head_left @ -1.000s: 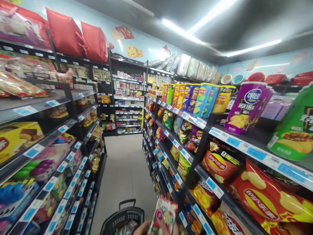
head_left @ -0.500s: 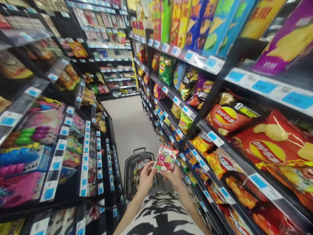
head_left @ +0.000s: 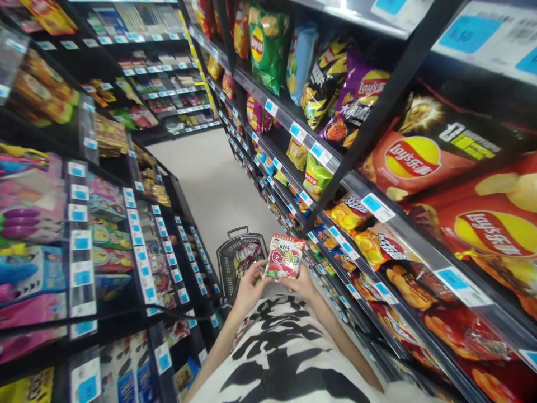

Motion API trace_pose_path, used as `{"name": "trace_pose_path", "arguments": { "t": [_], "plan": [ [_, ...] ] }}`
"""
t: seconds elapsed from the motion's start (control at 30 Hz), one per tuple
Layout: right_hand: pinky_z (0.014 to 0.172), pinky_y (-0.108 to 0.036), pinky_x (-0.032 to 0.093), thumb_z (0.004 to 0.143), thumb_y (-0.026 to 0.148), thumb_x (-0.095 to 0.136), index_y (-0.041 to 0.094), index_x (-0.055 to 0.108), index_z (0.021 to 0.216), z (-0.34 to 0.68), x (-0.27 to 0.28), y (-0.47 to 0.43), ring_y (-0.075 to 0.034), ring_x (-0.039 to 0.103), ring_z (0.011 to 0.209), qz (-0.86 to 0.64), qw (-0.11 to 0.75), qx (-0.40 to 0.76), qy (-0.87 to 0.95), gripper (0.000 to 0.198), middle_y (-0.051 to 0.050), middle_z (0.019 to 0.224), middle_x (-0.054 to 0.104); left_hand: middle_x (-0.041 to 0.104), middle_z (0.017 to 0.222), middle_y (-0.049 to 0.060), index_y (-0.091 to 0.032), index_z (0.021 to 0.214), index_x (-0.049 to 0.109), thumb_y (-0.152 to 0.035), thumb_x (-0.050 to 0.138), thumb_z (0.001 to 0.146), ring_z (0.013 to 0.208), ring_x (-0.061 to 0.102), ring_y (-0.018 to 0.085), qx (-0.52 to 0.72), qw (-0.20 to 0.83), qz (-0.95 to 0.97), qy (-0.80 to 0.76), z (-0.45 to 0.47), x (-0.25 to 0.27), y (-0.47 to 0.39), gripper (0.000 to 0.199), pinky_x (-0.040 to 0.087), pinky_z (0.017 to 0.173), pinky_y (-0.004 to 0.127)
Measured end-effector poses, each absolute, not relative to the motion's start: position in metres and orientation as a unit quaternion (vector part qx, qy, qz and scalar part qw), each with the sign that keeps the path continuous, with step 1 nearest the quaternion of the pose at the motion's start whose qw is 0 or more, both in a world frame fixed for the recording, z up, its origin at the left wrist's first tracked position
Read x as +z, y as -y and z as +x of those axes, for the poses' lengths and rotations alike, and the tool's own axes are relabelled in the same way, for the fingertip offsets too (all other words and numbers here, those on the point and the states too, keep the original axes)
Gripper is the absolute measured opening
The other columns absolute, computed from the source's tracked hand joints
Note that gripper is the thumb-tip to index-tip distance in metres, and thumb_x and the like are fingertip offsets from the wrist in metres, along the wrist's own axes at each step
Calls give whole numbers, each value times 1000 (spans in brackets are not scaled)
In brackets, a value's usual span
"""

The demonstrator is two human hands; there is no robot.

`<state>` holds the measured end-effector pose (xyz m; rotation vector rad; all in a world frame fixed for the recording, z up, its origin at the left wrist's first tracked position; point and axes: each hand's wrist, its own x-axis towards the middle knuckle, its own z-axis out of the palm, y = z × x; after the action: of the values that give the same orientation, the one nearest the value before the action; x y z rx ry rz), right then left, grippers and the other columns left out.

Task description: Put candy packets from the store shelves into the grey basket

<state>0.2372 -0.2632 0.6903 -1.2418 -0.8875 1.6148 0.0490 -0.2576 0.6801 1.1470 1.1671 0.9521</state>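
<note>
Between both hands I hold a small red and white candy packet (head_left: 284,256), its printed front facing up toward me. My left hand (head_left: 252,280) pinches the packet's left lower edge. My right hand (head_left: 302,282) grips its right lower edge, with the fingers partly hidden beneath it. Just beyond my left hand is a black shopping basket (head_left: 224,268) with its handle up. Several wrapped packages (head_left: 250,257) lie inside the basket.
Shelves of chip bags (head_left: 413,157) run close along my right side. On the left, stepped shelves hold boxed and bagged goods (head_left: 109,240). The grey aisle floor (head_left: 201,173) stretches ahead to more shelving (head_left: 163,84) at the far end.
My view has tilted further down, so the upper shelves have left the top of the picture. The packet stays in both hands, and the basket's contents show more clearly.
</note>
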Motion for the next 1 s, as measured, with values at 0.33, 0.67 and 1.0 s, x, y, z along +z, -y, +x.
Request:
{"name": "trace_pose_path", "arguments": {
  "t": [0.33, 0.67, 1.0],
  "plan": [
    [42, -18, 43, 61, 38, 89, 15, 64, 109, 228, 681, 261, -7, 51, 50, -492, 412, 675, 364, 59, -2, 84, 71, 57, 71, -5, -18, 130, 54, -38, 75, 78, 70, 60, 14, 409, 567, 459, -549, 43, 668, 273, 59, 50, 72, 26],
    [40, -19, 42, 61, 41, 89, 16, 63, 105, 224, 685, 254, -7, 48, 47, -501, 417, 667, 360, 57, -1, 81, 71, 68, 88, 2, -18, 137, 51, -38, 71, 85, 83, 67, 17, 422, 506, 505, -557, 46, 672, 273, 60, 55, 81, 30],
    [63, -23, 53, 70, 46, 84, 23, 51, 135, 227, 710, 254, -13, 62, 75, -394, 429, 704, 407, 77, -4, 102, 68, 26, 164, 12, -27, 155, 33, -10, 57, 88, 152, 27, 29, 357, 290, 769, -445, 57, 699, 253, 73, 31, 122, 52]
  ]
}}
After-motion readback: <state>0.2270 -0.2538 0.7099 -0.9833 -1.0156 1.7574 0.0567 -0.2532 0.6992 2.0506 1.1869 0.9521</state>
